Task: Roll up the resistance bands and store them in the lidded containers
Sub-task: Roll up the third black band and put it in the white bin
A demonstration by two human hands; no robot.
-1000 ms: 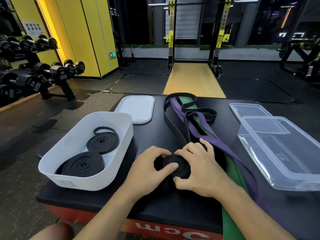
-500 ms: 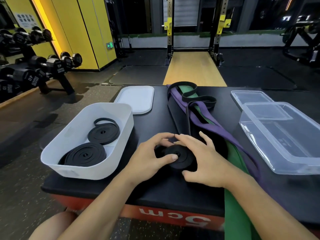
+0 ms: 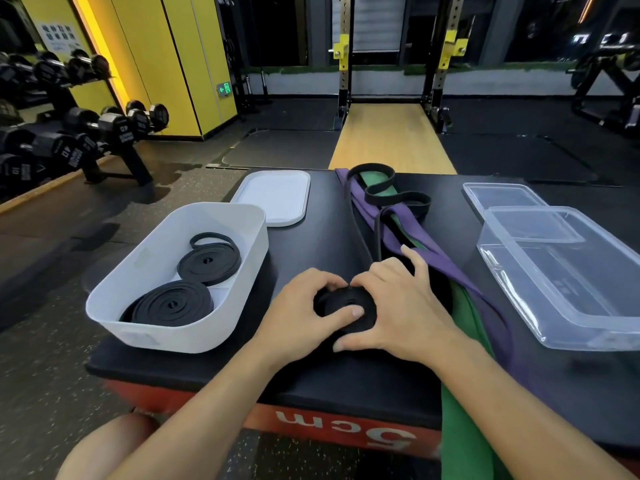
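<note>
A partly rolled black band [image 3: 346, 304] lies on the black platform [image 3: 346, 386], gripped from both sides. My left hand [image 3: 301, 320] holds its left edge with the thumb on top; my right hand [image 3: 398, 306] wraps its right side. Its loose tail [image 3: 377, 233] runs away toward a black loop [image 3: 384, 195] lying on a purple band [image 3: 401, 230] and a green band [image 3: 464, 410]. The white container [image 3: 145, 306] on the left holds two rolled black bands [image 3: 173, 303] [image 3: 209, 263]. A clear container [image 3: 588, 323] stands on the right.
A white lid [image 3: 273, 195] lies behind the white container, and a clear lid [image 3: 502, 195] behind the clear one. The platform's red front edge [image 3: 329, 427] faces me. A dumbbell rack [image 3: 86, 133] stands on the left, a squat rack [image 3: 394, 64] beyond.
Both hands have kept turning the black roll in place, and my right fingers have closed further over it. The loose black tail has shortened and the far loop has shifted as it is drawn in.
</note>
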